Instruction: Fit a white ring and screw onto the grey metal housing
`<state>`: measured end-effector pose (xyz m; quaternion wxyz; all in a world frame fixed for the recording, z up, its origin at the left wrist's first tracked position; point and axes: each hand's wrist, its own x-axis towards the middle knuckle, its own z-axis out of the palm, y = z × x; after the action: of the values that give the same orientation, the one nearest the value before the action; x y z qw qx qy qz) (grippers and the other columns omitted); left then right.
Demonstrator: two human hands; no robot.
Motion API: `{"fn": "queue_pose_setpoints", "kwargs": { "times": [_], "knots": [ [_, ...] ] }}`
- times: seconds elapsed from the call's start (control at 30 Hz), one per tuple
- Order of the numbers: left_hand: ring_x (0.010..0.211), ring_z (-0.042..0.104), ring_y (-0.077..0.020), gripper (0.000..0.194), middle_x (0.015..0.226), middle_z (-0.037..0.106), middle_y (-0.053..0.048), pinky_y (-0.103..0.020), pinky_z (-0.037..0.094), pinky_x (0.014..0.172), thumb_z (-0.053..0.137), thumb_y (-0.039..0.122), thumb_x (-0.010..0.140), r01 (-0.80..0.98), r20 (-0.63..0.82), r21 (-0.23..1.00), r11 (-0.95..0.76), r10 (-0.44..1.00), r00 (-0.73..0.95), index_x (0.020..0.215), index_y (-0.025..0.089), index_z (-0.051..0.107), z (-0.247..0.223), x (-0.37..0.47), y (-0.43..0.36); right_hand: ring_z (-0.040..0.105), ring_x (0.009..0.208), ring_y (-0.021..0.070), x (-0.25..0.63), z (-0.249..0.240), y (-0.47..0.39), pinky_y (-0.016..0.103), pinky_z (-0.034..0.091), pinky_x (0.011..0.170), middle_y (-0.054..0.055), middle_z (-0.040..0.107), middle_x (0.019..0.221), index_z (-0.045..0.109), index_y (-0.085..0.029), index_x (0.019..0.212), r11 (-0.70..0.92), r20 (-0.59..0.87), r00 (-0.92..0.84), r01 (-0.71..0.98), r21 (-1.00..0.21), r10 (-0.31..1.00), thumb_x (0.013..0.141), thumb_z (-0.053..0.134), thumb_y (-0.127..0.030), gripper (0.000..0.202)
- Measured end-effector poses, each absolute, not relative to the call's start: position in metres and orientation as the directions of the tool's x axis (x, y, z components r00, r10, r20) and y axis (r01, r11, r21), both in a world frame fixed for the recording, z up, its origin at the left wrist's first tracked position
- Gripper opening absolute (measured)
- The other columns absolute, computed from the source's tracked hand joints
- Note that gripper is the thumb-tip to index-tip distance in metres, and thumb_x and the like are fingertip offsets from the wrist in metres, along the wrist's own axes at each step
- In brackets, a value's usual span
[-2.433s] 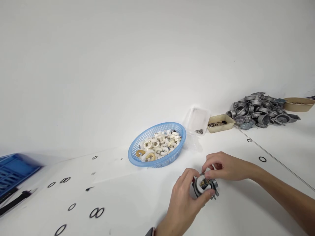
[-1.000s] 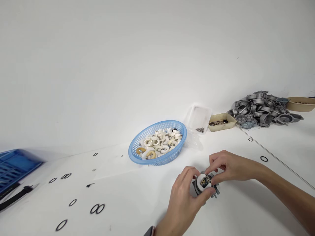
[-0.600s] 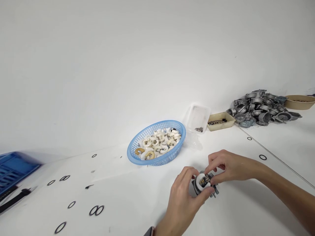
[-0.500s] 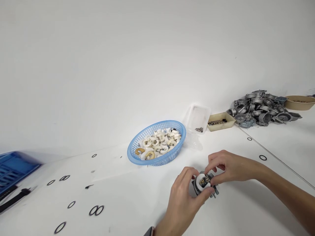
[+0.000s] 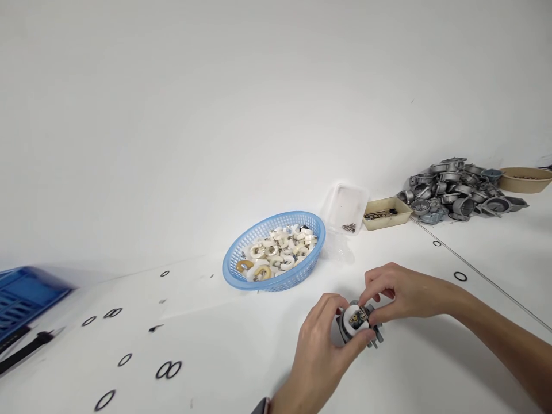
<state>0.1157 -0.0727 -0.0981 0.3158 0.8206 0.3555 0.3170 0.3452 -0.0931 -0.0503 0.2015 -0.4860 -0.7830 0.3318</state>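
A small grey metal casting (image 5: 360,328) is held just above the white table (image 5: 241,351), low and right of centre in the view. Its round open face is turned upward, and a white ring-shaped part with brass-coloured pieces at its middle is seen seated in it; short metal stubs stick out at its lower right. The casting is gripped from the left by the left hand (image 5: 321,351), whose fingers are curled and closed around its body. The right hand (image 5: 399,293) is brought in from the right, and its fingertips are pinched together on the top edge of the white insert; what exactly is pinched is too small to be made out.

Behind the hands, a round blue plastic basket (image 5: 241,261) is filled with white and cream ring-shaped parts (image 5: 280,253), a few of them tan. Just to its right a clear plastic tub (image 5: 347,201) is propped up, with a small cluster of dark screws lying at its lower edge. Beside that, a shallow beige tray (image 5: 401,215) is loaded with small dark bits. Further right a heap of grey castings (image 5: 457,190) is piled on the table, and a brown bowl (image 5: 524,183) is set at the far edge; its contents cannot be told. Black O-rings (image 5: 169,370) are scattered over the table on the left, and a blue crate (image 5: 26,296) is cut off by the left border.
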Motion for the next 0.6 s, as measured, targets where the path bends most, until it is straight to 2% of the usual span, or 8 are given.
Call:
{"fn": "queue_pose_setpoints", "kwargs": {
  "times": [0.6],
  "knots": [
    [0.078,0.057,-0.0190,0.019,0.088,0.060,0.000,-0.030,0.047,0.070,0.072,0.028,0.085,0.362,0.323,0.719,-0.593,0.747,0.581,0.091,0.024,0.055,-0.0984,0.1135,-0.0710,0.055,0.073,0.0139,0.3441,-0.0495,-0.0947,0.025,0.039,0.062,0.000,0.058,0.082,0.083,-0.029,0.100,0.326,0.003,-0.451,0.641,-0.695,0.893,0.085,0.078,-0.038,0.018]
  ]
}}
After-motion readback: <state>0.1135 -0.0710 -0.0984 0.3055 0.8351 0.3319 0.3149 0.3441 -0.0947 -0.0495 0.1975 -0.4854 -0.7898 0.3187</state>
